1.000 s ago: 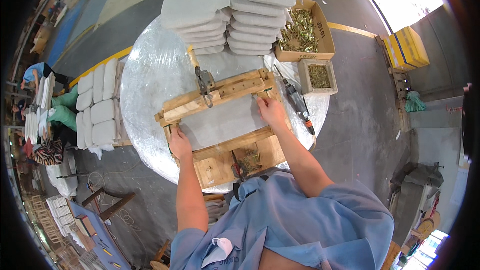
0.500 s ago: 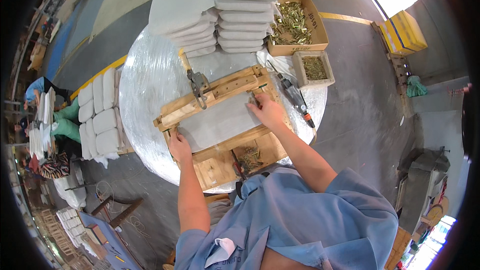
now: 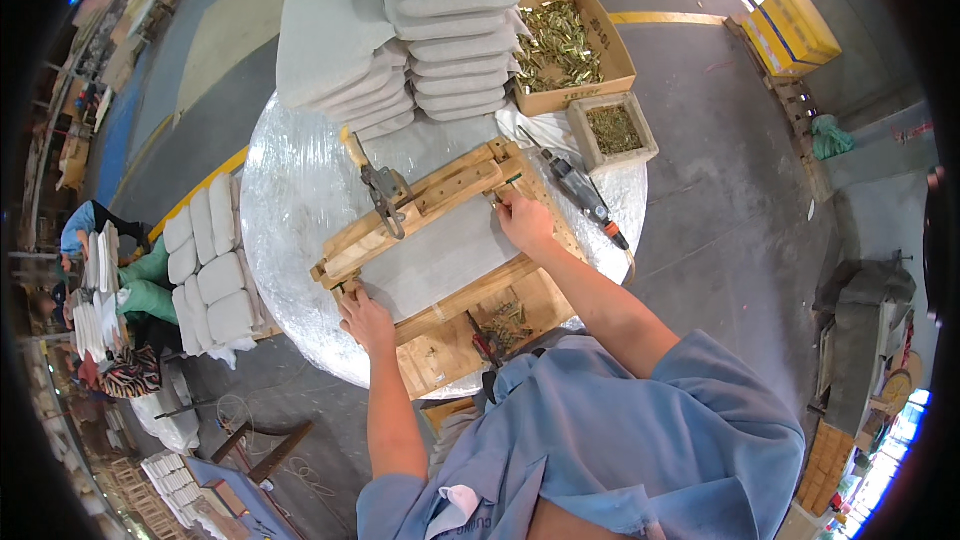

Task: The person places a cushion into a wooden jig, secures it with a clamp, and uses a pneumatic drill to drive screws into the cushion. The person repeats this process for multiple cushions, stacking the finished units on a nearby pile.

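A grey fabric-covered panel [image 3: 430, 255] lies inside a wooden jig [image 3: 475, 275] on the plastic-wrapped round table. My left hand [image 3: 368, 322] is at the jig's left end, fingers bent and drawn together by the panel's corner; what they hold, if anything, is hidden. At the panel's far right corner my right hand [image 3: 525, 222] has its fingers curled down, closed on something small that I cannot make out. Along the jig's far rail stands a toggle clamp [image 3: 382, 188] with a wooden handle. Loose small fasteners [image 3: 508, 323] and a red-handled tool [image 3: 484, 342] lie on the jig's near board.
Stacked grey cushions [image 3: 450, 50] stand behind the jig. A cardboard box [image 3: 610, 35] of brass-coloured fittings and a wooden box [image 3: 645, 147] of small fasteners are at the far right. A power screwdriver [image 3: 582, 190] lies right of the jig. More cushions [image 3: 215, 265] are stacked at left.
My right hand has curled further over the panel's corner, covering the small metal piece seen there before. My left hand's fingers have shifted slightly at the jig's end. The whole view has tilted.
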`<state>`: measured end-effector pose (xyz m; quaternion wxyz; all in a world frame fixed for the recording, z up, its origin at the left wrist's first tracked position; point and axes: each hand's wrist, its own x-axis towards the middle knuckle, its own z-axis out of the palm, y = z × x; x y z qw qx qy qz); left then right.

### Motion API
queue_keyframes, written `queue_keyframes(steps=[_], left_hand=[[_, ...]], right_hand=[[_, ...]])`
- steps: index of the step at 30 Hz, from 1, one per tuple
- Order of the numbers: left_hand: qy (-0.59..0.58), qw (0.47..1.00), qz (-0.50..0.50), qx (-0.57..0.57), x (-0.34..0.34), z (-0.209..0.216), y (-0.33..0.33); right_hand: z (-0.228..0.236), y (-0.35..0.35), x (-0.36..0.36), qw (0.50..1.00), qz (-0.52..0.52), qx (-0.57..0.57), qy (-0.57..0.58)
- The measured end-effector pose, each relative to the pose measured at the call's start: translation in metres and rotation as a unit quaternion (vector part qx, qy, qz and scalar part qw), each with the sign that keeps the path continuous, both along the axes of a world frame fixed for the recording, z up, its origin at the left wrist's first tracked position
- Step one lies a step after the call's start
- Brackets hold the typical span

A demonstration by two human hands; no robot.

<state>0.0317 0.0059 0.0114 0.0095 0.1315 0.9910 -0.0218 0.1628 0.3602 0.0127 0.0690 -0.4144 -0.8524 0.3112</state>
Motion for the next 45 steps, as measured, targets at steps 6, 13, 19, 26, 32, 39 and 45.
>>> queue_keyframes(steps=[6,13,19,26,32,39,45], left_hand=[[0.004,1.0,0.0,-0.007,-0.001,0.001,0.006],[0.031,0.991,0.009,0.13,-0.007,-0.015,-0.005],[0.055,0.975,-0.007,0.215,-0.009,-0.013,-0.011],[0.06,0.98,-0.014,0.187,-0.008,-0.012,-0.008],[0.044,0.982,0.001,0.186,-0.008,-0.017,-0.011],[0.064,0.969,0.011,0.237,-0.005,-0.012,-0.008],[-0.031,0.928,0.067,0.365,0.009,-0.018,-0.039]], right_hand=[[-0.003,0.013,-0.007,0.993,-0.046,-0.105,-0.025],[-0.002,0.01,0.015,0.991,0.016,-0.098,0.085],[-0.007,0.0,0.02,0.99,0.041,-0.023,0.131],[-0.01,0.0,0.018,0.991,0.047,0.002,0.122],[-0.005,-0.001,0.016,0.994,0.042,-0.014,0.1],[0.002,0.002,0.025,0.991,0.058,-0.057,0.106],[-0.009,-0.005,0.041,0.975,0.044,-0.1,0.192]])
